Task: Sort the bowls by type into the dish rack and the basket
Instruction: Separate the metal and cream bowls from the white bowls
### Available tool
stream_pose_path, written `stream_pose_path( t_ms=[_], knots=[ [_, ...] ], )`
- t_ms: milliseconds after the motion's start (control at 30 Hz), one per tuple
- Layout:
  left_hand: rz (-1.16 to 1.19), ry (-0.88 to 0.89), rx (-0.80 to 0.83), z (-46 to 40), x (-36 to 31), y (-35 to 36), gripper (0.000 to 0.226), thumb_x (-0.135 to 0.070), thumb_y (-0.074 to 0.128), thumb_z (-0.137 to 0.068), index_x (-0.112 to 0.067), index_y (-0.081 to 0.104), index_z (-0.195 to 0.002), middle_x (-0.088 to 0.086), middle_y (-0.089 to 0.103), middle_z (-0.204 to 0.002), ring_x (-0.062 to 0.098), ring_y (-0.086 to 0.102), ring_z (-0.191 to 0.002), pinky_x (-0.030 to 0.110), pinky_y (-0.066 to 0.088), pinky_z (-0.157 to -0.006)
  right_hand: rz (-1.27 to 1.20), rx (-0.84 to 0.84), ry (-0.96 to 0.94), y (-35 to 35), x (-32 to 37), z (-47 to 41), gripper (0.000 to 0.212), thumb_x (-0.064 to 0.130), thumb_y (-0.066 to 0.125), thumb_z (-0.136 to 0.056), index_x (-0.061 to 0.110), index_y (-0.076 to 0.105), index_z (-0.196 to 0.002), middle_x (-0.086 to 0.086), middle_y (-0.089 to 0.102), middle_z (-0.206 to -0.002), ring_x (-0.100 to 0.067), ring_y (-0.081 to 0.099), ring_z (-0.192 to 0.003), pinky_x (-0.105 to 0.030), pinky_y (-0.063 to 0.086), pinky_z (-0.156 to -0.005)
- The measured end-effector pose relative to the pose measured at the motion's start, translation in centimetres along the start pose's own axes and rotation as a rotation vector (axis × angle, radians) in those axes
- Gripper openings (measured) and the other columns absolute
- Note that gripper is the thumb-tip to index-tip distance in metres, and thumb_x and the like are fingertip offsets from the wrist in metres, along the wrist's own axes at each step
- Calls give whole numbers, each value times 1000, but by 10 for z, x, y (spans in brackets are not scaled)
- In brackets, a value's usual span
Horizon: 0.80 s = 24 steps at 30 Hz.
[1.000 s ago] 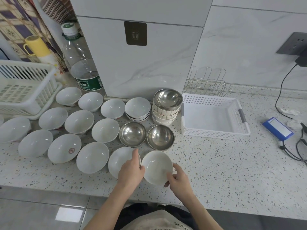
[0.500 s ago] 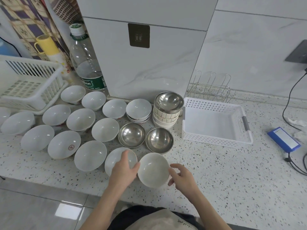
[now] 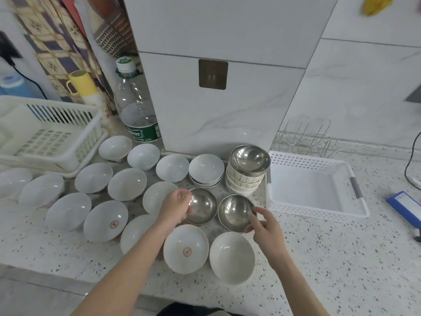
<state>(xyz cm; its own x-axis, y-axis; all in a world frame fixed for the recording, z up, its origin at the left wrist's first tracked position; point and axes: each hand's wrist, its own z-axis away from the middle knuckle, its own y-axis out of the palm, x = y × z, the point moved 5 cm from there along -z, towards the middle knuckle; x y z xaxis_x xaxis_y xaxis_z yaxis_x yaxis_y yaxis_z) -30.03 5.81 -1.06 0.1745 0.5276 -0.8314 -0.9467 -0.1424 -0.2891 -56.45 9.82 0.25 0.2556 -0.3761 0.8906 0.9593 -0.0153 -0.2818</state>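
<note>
Two steel bowls sit side by side mid-counter. My left hand (image 3: 176,207) pinches the left rim of the left steel bowl (image 3: 204,209). My right hand (image 3: 265,226) holds the right rim of the right steel bowl (image 3: 234,212) between thumb and fingers. Both bowls appear to rest on the counter. Just in front lie a white bowl with a red mark (image 3: 185,248) and a plain white bowl (image 3: 231,256). Several more white bowls (image 3: 126,183) spread to the left. The white dish rack (image 3: 75,133) stands far left, the perforated white basket (image 3: 319,212) at the right.
A stack of ribbed bowls (image 3: 242,185) topped by a third steel bowl (image 3: 249,159) stands beside the basket. Behind the basket is a small wire rack (image 3: 303,137). A large water bottle (image 3: 136,110) and a yellow cup (image 3: 82,84) stand at the back left, a blue device (image 3: 405,207) far right.
Both hands let go of the plain white bowl at the front and moved forward onto the two steel bowls. The white bowl stays on the counter.
</note>
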Motion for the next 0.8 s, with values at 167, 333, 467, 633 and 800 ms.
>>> stream_pose_path(
  t_ms=[167,333,467,633,800],
  knots=[
    [-78,-8,55,-61,-24,-16,37,-35,39,-102,-21,46,-135,12,72,-81,9,41,-32,19,29,-38,-8,-45,30,31,14,-8,14,27,57,-94,34,67,-101,5,72,-66,0,64,-58,-17,45,-55],
    [-210,-2,138,-94,-35,-7,58,-45,44,-97,-25,30,-149,8,74,-80,10,42,-34,15,28,-33,14,-95,82,45,17,-11,15,26,56,-94,36,66,-98,4,73,-69,-5,67,-63,-23,48,-58],
    [-245,35,220,-105,-37,5,36,-34,48,-95,-28,38,-129,9,74,-84,5,53,-33,18,36,-38,36,-128,113,50,17,-10,16,25,56,-94,35,67,-99,4,72,-69,-7,65,-62,-27,49,-59],
    [-184,90,241,-109,-41,9,36,-8,45,-88,-36,47,-111,5,72,-88,11,68,-46,17,34,-33,57,-130,133,58,10,-4,18,19,54,-95,30,68,-100,3,71,-64,0,52,-48,-19,41,-50],
    [-185,96,255,-109,-45,7,37,-10,45,-87,-39,47,-109,5,73,-83,8,60,-35,14,31,-30,55,-104,165,69,8,-4,21,19,52,-95,32,65,-104,2,72,-67,-6,55,-56,-19,44,-53]
  ],
)
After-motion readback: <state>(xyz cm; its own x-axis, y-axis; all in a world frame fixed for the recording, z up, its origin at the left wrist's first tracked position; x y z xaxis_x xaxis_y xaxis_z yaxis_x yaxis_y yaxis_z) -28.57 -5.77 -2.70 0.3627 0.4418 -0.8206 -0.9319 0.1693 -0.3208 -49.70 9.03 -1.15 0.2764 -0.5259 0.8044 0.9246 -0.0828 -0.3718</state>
